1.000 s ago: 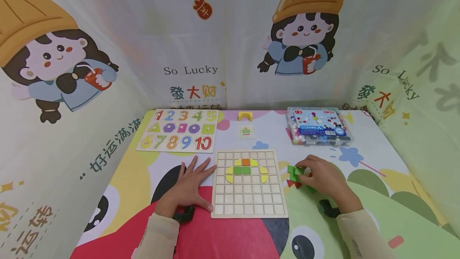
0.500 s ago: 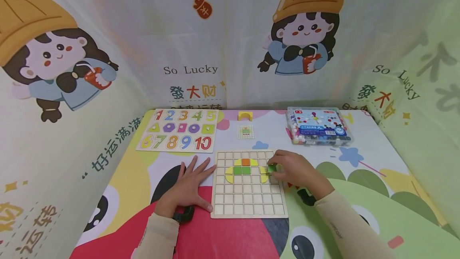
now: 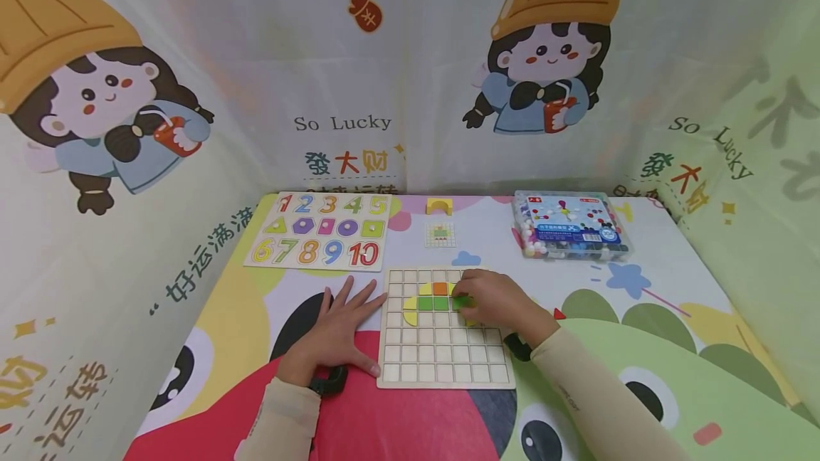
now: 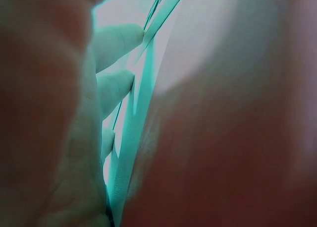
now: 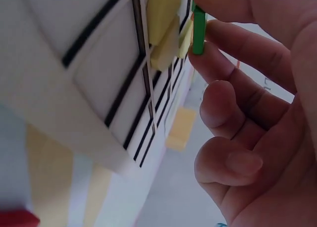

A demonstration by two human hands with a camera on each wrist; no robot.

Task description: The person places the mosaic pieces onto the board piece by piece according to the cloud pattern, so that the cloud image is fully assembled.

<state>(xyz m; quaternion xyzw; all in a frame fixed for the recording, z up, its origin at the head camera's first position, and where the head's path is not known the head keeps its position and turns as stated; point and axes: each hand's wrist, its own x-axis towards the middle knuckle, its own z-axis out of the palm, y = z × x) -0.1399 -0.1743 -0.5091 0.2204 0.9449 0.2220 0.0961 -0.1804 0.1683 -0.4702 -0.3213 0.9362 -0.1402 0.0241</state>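
Note:
A wooden grid board (image 3: 445, 356) lies flat on the table. Set in its squares are yellow rounded tiles (image 3: 411, 318), an orange square tile (image 3: 440, 289) and green square tiles (image 3: 425, 303). Over the board's right part, my right hand (image 3: 498, 302) pinches another green tile (image 5: 198, 32) between thumb and fingertips; the right wrist view shows it held on edge close to the grid. My left hand (image 3: 334, 335) rests with spread fingers along the board's left edge, thumb and fingertips touching it. In the left wrist view the fingers (image 4: 116, 43) meet that edge.
Behind the board are a small pattern card (image 3: 440, 235) and a yellow arch block (image 3: 439, 205). A number puzzle (image 3: 314, 233) lies back left, a clear plastic box (image 3: 571, 226) back right. A red triangle tile (image 3: 559, 314) shows beyond my right wrist.
My right hand has picked up a green tile from the loose pieces at the right and carried it left over the board. The left hand has stayed in place.

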